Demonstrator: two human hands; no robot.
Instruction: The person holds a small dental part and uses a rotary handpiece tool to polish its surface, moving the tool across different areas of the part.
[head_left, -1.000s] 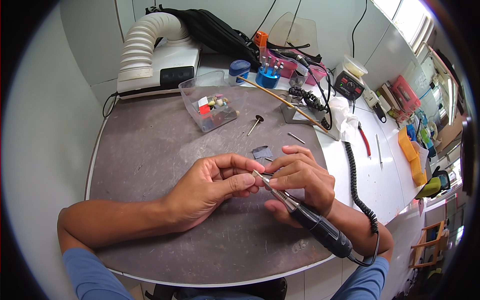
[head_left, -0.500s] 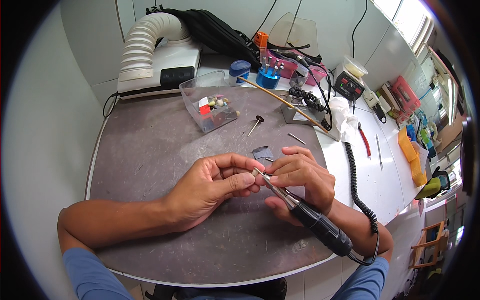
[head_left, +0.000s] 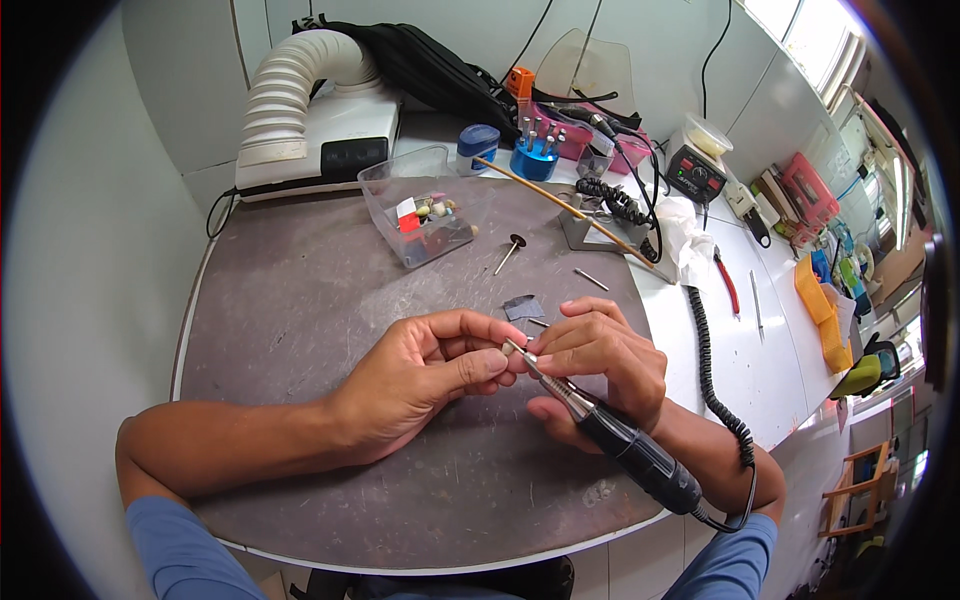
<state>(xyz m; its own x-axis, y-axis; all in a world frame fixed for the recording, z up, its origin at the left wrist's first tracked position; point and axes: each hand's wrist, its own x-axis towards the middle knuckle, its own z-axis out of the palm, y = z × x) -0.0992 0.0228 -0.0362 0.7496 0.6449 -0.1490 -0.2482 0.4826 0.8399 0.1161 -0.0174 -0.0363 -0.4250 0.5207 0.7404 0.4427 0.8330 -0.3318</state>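
Between thumb and fingertips, my left hand (head_left: 430, 375) pinches a small off-white piece (head_left: 508, 349), too small to tell its kind. My right hand (head_left: 615, 365) is closed around the metal front of a black rotary handpiece (head_left: 640, 455), whose tip meets or nearly meets the piece. The handpiece slants down to the right, and its cord loops past my right forearm. Just beyond the fingers lie a scrap of dark abrasive paper (head_left: 523, 307) and a thin metal bur partly hidden by my right hand. A second metal bur (head_left: 591, 279) lies farther right.
A clear plastic bin (head_left: 415, 252) with several small grinding tips stands beyond my hands, near a dark disc on a shank (head_left: 516, 242). A wooden-handled brush (head_left: 560, 208) rests across a grey stand (head_left: 585, 232). Red-handled pliers (head_left: 728, 280) and a coiled cord (head_left: 706, 360) lie right.
My right hand and the handpiece have shifted very slightly to the left. My left hand keeps its pinch on the off-white piece, almost unmoved.
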